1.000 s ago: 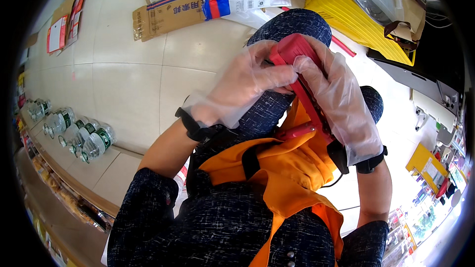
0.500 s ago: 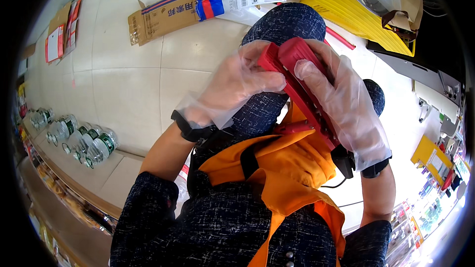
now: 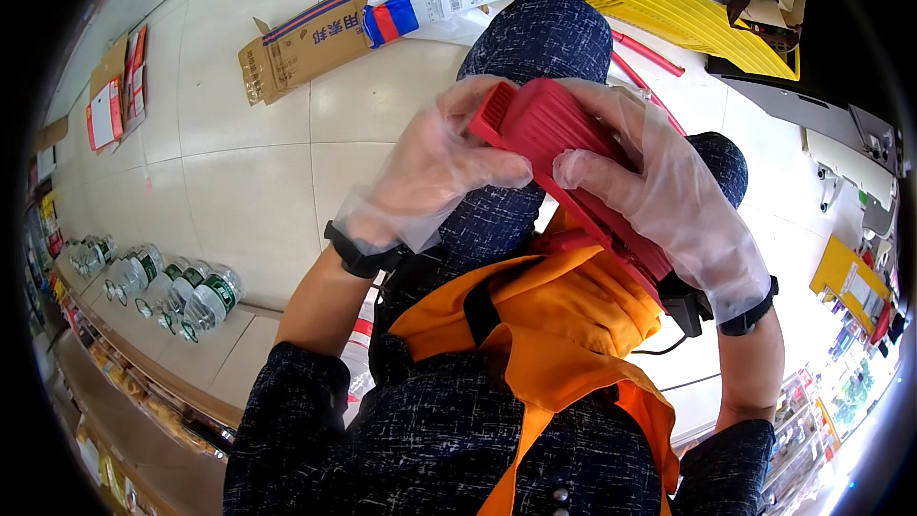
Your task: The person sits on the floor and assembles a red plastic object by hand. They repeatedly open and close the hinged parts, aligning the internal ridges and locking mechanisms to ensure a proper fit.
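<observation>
Two long red plastic parts lie side by side between my gloved hands, above my knees and the orange apron (image 3: 564, 301). Grooves run along the wider red ribbed plastic piece (image 3: 564, 124), which my right hand (image 3: 659, 172) grips with its thumb on the near face and its fingers behind. My left hand (image 3: 444, 153) pinches the upper end of the narrower red plastic piece (image 3: 490, 115), thumb and fingers closed round it. Both hands wear loose clear plastic gloves. The lower end of the red parts slants down toward my right wrist, and part of it is hidden.
On the floor ahead lie a flattened cardboard box (image 3: 306, 53), a clear plastic wrapper (image 3: 454, 0) and red rods (image 3: 650, 53). A yellow basket (image 3: 659, 10) stands far right. Large clear bottles (image 3: 205, 301) stand at the left beside a shelf. Red-and-white cartons (image 3: 105, 115) lie far left.
The red parts have turned so that the wider piece's ribbed face shows more and the gap between the two looks narrower. Both hands keep their hold, shifted slightly.
</observation>
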`<action>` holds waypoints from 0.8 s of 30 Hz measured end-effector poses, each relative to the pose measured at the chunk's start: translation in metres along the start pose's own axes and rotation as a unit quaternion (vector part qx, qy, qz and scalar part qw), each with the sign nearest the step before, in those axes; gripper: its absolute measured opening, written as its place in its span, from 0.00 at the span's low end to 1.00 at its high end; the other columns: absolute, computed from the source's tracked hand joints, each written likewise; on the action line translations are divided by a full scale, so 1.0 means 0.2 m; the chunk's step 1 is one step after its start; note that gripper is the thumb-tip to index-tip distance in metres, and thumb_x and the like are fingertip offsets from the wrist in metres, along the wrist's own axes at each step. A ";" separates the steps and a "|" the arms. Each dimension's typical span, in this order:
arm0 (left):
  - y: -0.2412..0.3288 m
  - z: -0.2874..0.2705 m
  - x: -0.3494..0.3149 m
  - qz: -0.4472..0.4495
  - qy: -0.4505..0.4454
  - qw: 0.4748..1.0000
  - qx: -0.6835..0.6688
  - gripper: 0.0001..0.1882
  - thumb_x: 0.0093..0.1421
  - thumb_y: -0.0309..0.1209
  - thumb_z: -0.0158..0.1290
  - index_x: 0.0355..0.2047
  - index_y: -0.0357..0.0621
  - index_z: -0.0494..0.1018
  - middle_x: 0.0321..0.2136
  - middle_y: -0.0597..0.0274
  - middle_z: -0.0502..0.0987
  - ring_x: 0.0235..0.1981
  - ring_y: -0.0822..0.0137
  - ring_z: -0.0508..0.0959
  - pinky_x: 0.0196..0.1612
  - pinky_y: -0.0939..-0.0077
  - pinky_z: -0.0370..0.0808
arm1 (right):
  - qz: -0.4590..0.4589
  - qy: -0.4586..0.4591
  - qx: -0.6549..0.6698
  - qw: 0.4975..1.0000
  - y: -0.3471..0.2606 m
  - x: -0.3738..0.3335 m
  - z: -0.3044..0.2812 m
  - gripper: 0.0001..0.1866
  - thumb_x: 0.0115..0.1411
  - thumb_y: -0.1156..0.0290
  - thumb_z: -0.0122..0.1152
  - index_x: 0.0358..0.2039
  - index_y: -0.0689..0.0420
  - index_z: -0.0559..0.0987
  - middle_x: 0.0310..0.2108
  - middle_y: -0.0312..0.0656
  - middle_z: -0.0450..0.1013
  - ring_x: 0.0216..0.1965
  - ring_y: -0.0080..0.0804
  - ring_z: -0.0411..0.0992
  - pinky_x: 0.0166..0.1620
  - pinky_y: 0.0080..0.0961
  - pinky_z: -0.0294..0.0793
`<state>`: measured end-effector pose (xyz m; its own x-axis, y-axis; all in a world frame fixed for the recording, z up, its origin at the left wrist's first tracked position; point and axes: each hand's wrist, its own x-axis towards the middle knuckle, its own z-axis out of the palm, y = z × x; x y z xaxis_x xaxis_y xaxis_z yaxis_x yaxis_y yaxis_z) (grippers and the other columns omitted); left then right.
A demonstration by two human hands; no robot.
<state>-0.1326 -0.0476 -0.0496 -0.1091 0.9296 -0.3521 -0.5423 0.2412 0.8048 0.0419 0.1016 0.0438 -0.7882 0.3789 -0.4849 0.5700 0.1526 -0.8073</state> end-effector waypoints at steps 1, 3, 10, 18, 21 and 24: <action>0.00 0.00 0.00 -0.004 -0.002 1.000 -0.019 0.37 0.55 0.20 0.71 0.62 0.35 0.67 0.53 0.53 0.78 0.51 0.63 0.82 0.52 0.68 0.85 | 0.006 -0.003 -0.008 1.000 -0.01 0.00 0.00 0.30 0.68 0.62 0.64 0.66 0.61 0.71 0.51 0.43 0.73 0.53 0.32 0.73 0.60 0.28 0.72; -0.02 0.00 -0.02 -0.013 -0.005 0.998 -0.056 0.35 0.55 0.20 0.70 0.62 0.34 0.67 0.52 0.53 0.79 0.50 0.63 0.83 0.52 0.68 0.86 | 0.017 -0.008 -0.024 1.000 -0.02 0.00 0.00 0.28 0.68 0.64 0.64 0.66 0.60 0.73 0.49 0.42 0.73 0.51 0.31 0.73 0.59 0.28 0.72; -0.02 0.01 -0.02 -0.016 -0.005 0.999 -0.050 0.36 0.55 0.22 0.71 0.62 0.33 0.67 0.52 0.54 0.79 0.52 0.64 0.81 0.56 0.68 0.83 | -0.028 0.027 -0.106 0.994 -0.01 0.00 0.03 0.17 0.67 0.69 0.62 0.53 0.64 0.79 0.38 0.46 0.71 0.42 0.39 0.72 0.50 0.34 0.72; -0.07 -0.02 -0.04 0.000 -0.030 0.999 -0.017 0.40 0.55 0.28 0.74 0.63 0.31 0.65 0.54 0.54 0.77 0.55 0.66 0.78 0.59 0.69 0.79 | -0.058 0.063 -0.186 0.979 -0.04 0.04 0.10 0.15 0.64 0.67 0.66 0.47 0.62 0.83 0.37 0.51 0.76 0.41 0.52 0.77 0.45 0.38 0.77; -0.06 -0.02 -0.04 -0.008 -0.021 1.000 0.012 0.40 0.56 0.29 0.73 0.64 0.31 0.64 0.55 0.54 0.76 0.55 0.66 0.78 0.59 0.69 0.80 | -0.068 0.114 -0.188 0.973 -0.02 0.05 0.13 0.16 0.65 0.64 0.66 0.47 0.62 0.84 0.36 0.52 0.76 0.40 0.53 0.77 0.46 0.38 0.77; -0.06 -0.03 -0.03 0.012 -0.016 1.000 -0.015 0.41 0.58 0.30 0.72 0.65 0.31 0.62 0.55 0.53 0.76 0.55 0.65 0.79 0.59 0.69 0.80 | -0.069 0.137 -0.168 0.974 -0.01 0.10 0.15 0.17 0.65 0.64 0.65 0.48 0.63 0.84 0.38 0.53 0.77 0.40 0.52 0.78 0.47 0.37 0.78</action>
<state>-0.1302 -0.0571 -0.0594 -0.0961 0.9432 -0.3179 -0.5645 0.2114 0.7979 0.0184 0.0805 0.0261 -0.7979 0.5554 -0.2342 0.5423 0.4918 -0.6812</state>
